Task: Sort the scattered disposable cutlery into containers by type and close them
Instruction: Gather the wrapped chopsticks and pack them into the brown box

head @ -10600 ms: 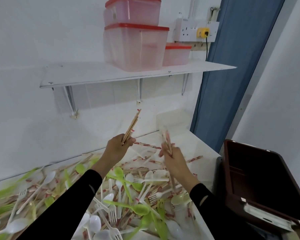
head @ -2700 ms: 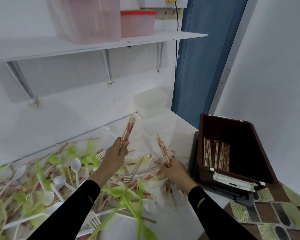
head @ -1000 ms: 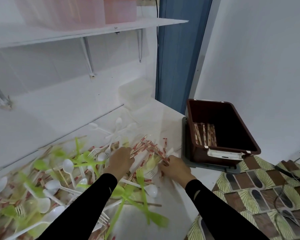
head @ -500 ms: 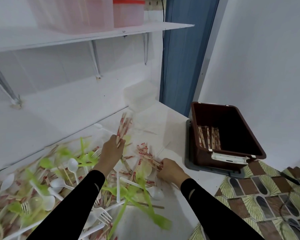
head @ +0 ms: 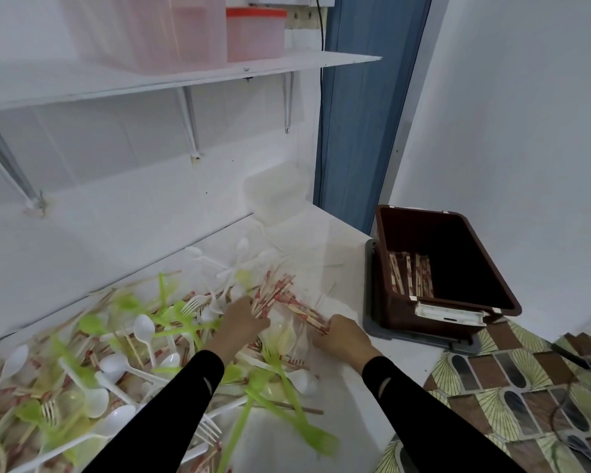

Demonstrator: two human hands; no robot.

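Note:
A heap of white spoons [head: 143, 327], white forks [head: 190, 305], green cutlery [head: 280, 377] and paper-wrapped chopsticks covers the white counter [head: 325, 240]. My left hand [head: 243, 324] grips a bundle of wrapped chopsticks [head: 273, 293] that fans up and to the right, low over the heap. My right hand [head: 338, 336] holds another bundle of wrapped chopsticks [head: 304, 310] lying flat on the counter. A brown bin [head: 475, 254] stands open to the right of the counter, with wrapped chopsticks [head: 411, 274] inside on its left.
A wall shelf [head: 185, 73] above carries pink containers with a red lid [head: 255, 34]. Clear containers [head: 277, 196] sit at the counter's far corner. The bin's grey lid [head: 420, 336] lies under it. A blue door [head: 365, 107] and patterned floor [head: 512, 387] are on the right.
My left hand has come down from a raised position, lowering its chopstick bundle onto the heap near my right hand. My right hand stays at the counter on its bundle.

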